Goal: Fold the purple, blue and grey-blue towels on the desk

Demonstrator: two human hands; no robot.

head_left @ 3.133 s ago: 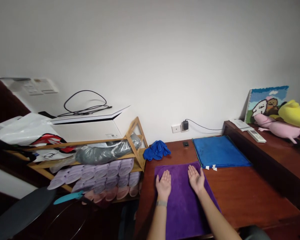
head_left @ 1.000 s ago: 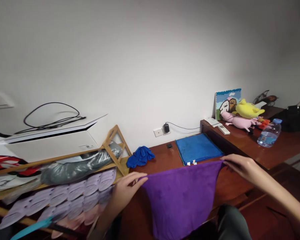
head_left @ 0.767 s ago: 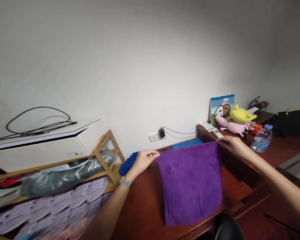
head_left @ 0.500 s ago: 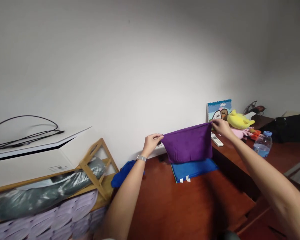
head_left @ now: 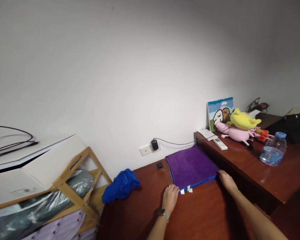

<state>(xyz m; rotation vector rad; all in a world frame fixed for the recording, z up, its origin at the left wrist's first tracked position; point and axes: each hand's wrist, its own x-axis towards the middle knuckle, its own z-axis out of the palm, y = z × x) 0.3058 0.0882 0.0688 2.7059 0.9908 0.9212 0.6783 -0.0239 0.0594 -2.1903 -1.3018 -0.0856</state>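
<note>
Smooth pale grey painted wall (head_left: 145, 73): spans the background.
Glossy reddish-brown wooden tabletop (head_left: 195, 213): stretches below, meeting the wall.
Flat blue cloth (head_left: 202, 182): lies far right on the tabletop, now covered except along the near edge.
Square purple plush cloth (head_left: 192, 165): hung between both hands half a second ago; now lies flat over the blue one, seemingly almost squared up.
Bare left hand (head_left: 170, 197): curls, fingers together, at the near left corner; cannot tell whether pinching.
Bare right hand (head_left: 226, 181): touches the near right corner, fingertips gathered; grip unclear.
Small white fabric tags (head_left: 182, 191): poke out beside the left hand.
</note>
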